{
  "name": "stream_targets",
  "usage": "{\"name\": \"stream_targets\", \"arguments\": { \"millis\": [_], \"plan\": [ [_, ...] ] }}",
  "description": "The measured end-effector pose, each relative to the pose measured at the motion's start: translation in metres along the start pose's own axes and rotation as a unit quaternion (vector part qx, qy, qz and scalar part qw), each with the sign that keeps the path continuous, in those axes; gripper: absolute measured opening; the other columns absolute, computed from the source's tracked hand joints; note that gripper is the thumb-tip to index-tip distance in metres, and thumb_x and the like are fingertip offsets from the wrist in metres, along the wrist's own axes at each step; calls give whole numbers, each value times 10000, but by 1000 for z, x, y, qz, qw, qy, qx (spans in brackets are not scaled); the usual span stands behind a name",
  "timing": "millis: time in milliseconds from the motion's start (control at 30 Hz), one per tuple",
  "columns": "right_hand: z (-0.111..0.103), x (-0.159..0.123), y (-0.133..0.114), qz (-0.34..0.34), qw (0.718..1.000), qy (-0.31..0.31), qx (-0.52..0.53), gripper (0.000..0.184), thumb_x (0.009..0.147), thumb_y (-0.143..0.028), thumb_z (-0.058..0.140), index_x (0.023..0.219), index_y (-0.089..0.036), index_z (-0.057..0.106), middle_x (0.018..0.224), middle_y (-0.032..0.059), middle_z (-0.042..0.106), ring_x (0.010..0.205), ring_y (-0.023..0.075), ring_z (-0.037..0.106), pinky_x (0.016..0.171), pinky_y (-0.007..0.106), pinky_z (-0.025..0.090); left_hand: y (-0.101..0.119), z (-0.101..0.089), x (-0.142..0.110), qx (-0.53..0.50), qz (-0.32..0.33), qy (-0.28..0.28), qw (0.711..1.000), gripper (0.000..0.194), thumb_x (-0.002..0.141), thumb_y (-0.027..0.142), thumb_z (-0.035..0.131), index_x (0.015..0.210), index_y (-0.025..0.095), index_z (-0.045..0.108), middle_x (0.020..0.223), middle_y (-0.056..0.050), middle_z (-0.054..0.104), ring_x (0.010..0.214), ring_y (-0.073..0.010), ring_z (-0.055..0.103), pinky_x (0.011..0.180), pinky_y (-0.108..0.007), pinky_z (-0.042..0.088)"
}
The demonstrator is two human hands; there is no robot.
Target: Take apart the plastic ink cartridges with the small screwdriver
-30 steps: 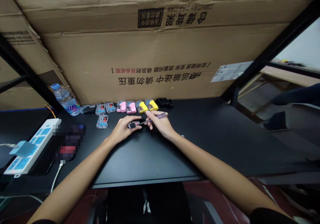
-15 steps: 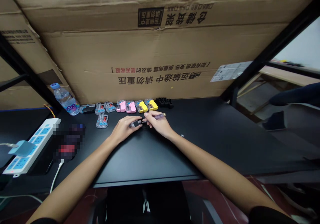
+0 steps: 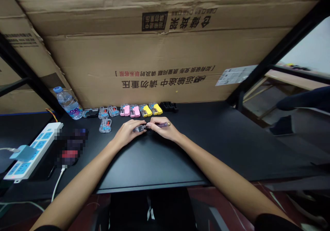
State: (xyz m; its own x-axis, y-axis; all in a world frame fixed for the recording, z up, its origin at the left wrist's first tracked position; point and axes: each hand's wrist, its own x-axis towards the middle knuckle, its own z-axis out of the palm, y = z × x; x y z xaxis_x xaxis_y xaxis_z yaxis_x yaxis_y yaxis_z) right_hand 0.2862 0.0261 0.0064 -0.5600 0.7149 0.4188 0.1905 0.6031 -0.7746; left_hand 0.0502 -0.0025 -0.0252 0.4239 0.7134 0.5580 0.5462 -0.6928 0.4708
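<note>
My left hand (image 3: 128, 132) is closed on a small clear-and-black plastic piece (image 3: 140, 128), holding it low over the black table. Its fingers hide part of it. In my right hand (image 3: 165, 129) is a slim screwdriver (image 3: 164, 124) with a purplish see-through handle, lying nearly level and pointing left. The tip is at the right end of the plastic piece; whether it touches cannot be made out. Just behind my hands stand pink toy-gun-shaped pieces (image 3: 135, 111) and yellow ones (image 3: 147, 111) with clear parts.
Several clear pieces with red bits (image 3: 105, 125) lie left of my hands. Black parts (image 3: 168, 106) sit by the cardboard wall (image 3: 165, 52). Further left are a water bottle (image 3: 68, 103), a power strip (image 3: 38, 148) and a phone (image 3: 73, 145) on a white cable (image 3: 58, 184).
My right hand has shifted slightly down, and the screwdriver has come closer to the plastic piece, so less of its shaft shows. My left hand stays nearly in place.
</note>
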Motion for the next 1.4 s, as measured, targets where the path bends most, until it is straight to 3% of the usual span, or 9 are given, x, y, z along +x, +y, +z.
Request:
{"name": "stream_targets", "arguments": {
  "millis": [133, 267, 400, 500, 633, 833, 1067, 1200, 1400],
  "plan": [
    [3, 1, -6, 68, 996, 41, 45, 516, 959, -625, 660, 672, -196, 641, 596, 2, 618, 565, 141, 560, 590, 281, 451, 1, -2, 2, 18, 7, 3, 1000, 342, 988, 364, 730, 1306, 240, 710, 1247, -82, 782, 1121, -227, 747, 1013, -383, 607],
    [13, 2, -4, 170, 965, 103, 173, 512, 881, -679, 727, 693, -209, 648, 579, 7, 655, 549, 169, 658, 566, 287, 543, 3, -5, 1, 51, 17, -2, 999, 339, 1014, 282, 682, 1350, 245, 670, 1307, -87, 749, 1186, -230, 713, 1035, -396, 597],
    [17, 2, 0, 243, 919, 95, 297, 433, 832, -607, 816, 815, -184, 721, 682, 36, 736, 565, 169, 713, 626, 315, 645, 2, -7, -1, 102, 17, -8, 995, 396, 997, 184, 655, 1383, 270, 640, 1366, -78, 719, 1239, -244, 678, 1038, -408, 597],
    [16, 2, 1, 261, 905, 78, 327, 418, 814, -560, 853, 869, -157, 757, 756, 80, 783, 627, 181, 757, 686, 328, 679, 0, -7, -1, 134, 11, -14, 991, 448, 962, 136, 663, 1389, 269, 635, 1384, -75, 709, 1253, -251, 662, 1010, -385, 606],
    [11, 2, 4, 238, 926, 33, 291, 478, 815, -608, 838, 897, -139, 790, 803, 109, 811, 712, 208, 797, 762, 344, 682, 1, -8, -1, 165, 12, -33, 986, 460, 953, 142, 674, 1396, 254, 627, 1395, -81, 702, 1247, -257, 657, 989, -364, 607],
    [1, -1, 4, 146, 973, -38, 174, 470, 902, -625, 735, 953, -164, 809, 887, 96, 829, 832, 218, 808, 866, 369, 653, 1, -10, -2, 162, 19, -39, 986, 436, 969, 182, 685, 1396, 239, 614, 1375, -88, 713, 1222, -264, 674, 1006, -388, 601],
    [-9, -1, 3, 49, 992, -83, 80, 368, 987, -509, 659, 954, -182, 825, 933, 85, 821, 865, 217, 777, 851, 354, 624, -1, -10, -1, 109, 16, -29, 994, 375, 995, 211, 670, 1367, 252, 639, 1323, -84, 736, 1191, -247, 701, 1013, -403, 601],
    [-9, -1, 5, 59, 991, -82, 84, 351, 975, -497, 671, 959, -183, 829, 930, 83, 825, 860, 214, 780, 856, 352, 623, -1, -8, -1, 97, 15, -30, 995, 384, 996, 212, 671, 1375, 265, 643, 1328, -79, 736, 1191, -240, 704, 1019, -400, 601],
    [-7, -1, 8, 133, 984, -20, 115, 364, 936, -517, 707, 918, -173, 825, 840, 82, 827, 788, 219, 804, 816, 352, 642, -2, -6, -1, 95, 10, -20, 995, 385, 989, 253, 706, 1370, 258, 646, 1309, -81, 740, 1181, -233, 711, 1025, -395, 599]
  ]
}}
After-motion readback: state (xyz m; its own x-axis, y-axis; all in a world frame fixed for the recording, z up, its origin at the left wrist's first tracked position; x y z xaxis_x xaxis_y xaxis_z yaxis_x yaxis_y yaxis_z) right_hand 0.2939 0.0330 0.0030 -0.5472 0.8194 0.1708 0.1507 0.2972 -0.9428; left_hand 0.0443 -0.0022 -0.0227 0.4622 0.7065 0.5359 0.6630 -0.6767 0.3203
